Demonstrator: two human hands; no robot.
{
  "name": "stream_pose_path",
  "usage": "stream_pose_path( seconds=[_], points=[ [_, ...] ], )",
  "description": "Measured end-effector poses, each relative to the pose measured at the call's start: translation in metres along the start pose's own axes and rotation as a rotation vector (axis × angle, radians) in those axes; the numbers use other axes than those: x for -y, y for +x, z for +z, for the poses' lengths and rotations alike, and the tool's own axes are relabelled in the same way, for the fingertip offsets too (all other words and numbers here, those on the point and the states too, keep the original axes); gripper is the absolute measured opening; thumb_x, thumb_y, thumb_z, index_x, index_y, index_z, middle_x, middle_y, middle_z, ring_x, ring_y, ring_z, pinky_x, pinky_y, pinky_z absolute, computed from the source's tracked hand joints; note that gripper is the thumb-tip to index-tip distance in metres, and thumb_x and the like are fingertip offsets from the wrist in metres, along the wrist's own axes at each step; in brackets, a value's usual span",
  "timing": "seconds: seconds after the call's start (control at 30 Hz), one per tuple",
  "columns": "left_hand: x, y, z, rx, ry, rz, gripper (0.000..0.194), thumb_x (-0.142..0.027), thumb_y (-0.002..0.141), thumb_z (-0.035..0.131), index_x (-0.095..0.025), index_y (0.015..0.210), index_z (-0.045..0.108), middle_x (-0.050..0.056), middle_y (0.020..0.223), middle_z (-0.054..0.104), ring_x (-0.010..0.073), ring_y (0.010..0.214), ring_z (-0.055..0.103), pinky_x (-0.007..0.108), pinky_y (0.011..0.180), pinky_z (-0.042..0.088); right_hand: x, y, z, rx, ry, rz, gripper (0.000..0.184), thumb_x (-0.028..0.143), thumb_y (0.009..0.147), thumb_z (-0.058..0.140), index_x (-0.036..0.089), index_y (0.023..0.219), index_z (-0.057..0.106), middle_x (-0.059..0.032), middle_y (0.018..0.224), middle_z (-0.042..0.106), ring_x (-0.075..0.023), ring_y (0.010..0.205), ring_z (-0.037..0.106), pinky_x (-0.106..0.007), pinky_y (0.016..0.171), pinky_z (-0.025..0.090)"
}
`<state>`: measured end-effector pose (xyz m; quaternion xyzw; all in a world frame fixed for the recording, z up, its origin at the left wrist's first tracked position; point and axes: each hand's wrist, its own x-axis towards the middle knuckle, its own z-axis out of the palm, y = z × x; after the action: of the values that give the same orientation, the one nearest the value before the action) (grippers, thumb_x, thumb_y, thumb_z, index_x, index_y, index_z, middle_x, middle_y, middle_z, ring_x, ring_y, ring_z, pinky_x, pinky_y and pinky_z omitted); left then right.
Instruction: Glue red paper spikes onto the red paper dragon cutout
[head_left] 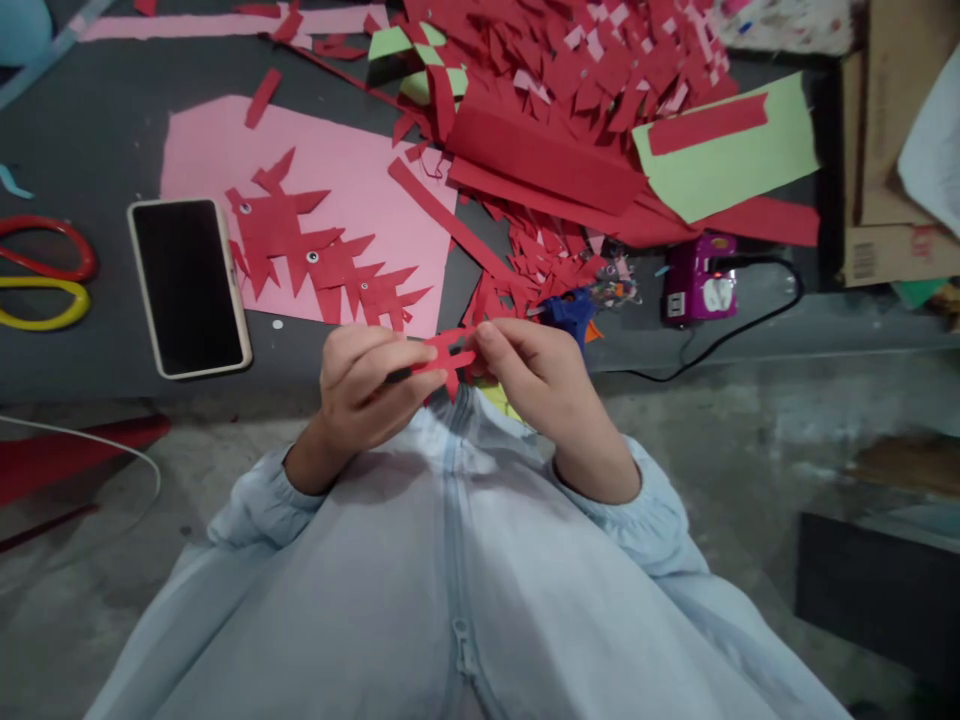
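Observation:
Both hands are close to my chest, pinching one small red paper cutout (448, 356) with pointed fins. My left hand (366, 385) grips its left end, fingers curled; a dark thin object shows between those fingers. My right hand (534, 378) pinches the right end with thumb and fingers. Just beyond the hands lie several finished red paper fish (315, 255) with googly eyes on a pink sheet (352, 175).
A black phone (188, 285) lies left of the pink sheet. Red and yellow scissors handles (46, 275) sit at the far left. A heap of red paper scraps (600, 70), a green sheet (739, 160), a blue glue gun (570, 310), a purple device (697, 285) with cable, and cardboard boxes (892, 150) fill the right.

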<state>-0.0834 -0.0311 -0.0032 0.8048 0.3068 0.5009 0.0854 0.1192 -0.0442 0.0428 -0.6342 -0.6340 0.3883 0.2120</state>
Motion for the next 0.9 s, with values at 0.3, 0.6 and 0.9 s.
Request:
stream_pose_path(
  seconds=[0.3,0.6,0.9],
  points=[
    [-0.007,0.004,0.013,-0.062,-0.391,-0.904,0.018,-0.032,0.083,0.071,-0.022,0.09,0.058,0.001,0.083,0.067,0.0129,0.073,0.065,0.026,0.062,0.054,0.006,0.006,-0.01,-0.108,0.085,-0.134,0.04,0.053,0.101,0.044,0.022,0.098,0.07,-0.0059,0.089,0.071,-0.016,0.077,0.064,-0.03,0.074,0.051],
    [-0.008,0.014,0.011,-0.073,-0.867,-1.127,0.031,-0.023,0.068,0.081,-0.02,0.087,0.056,-0.004,0.076,0.063,0.0068,0.065,0.061,0.017,0.058,0.051,0.011,0.025,0.003,0.12,0.364,-0.117,0.035,0.054,0.078,0.077,0.019,0.084,0.074,-0.0035,0.077,0.072,-0.0151,0.066,0.064,-0.027,0.058,0.049],
    [-0.002,0.012,-0.001,-0.142,-0.643,-1.139,0.033,-0.018,0.063,0.079,-0.02,0.085,0.055,-0.006,0.069,0.058,0.0053,0.059,0.056,0.015,0.054,0.047,-0.017,0.021,-0.024,-0.195,0.16,-0.049,0.01,0.026,0.08,0.074,0.022,0.071,0.076,-0.001,0.062,0.07,-0.0155,0.055,0.063,-0.029,0.055,0.051]
  ],
)
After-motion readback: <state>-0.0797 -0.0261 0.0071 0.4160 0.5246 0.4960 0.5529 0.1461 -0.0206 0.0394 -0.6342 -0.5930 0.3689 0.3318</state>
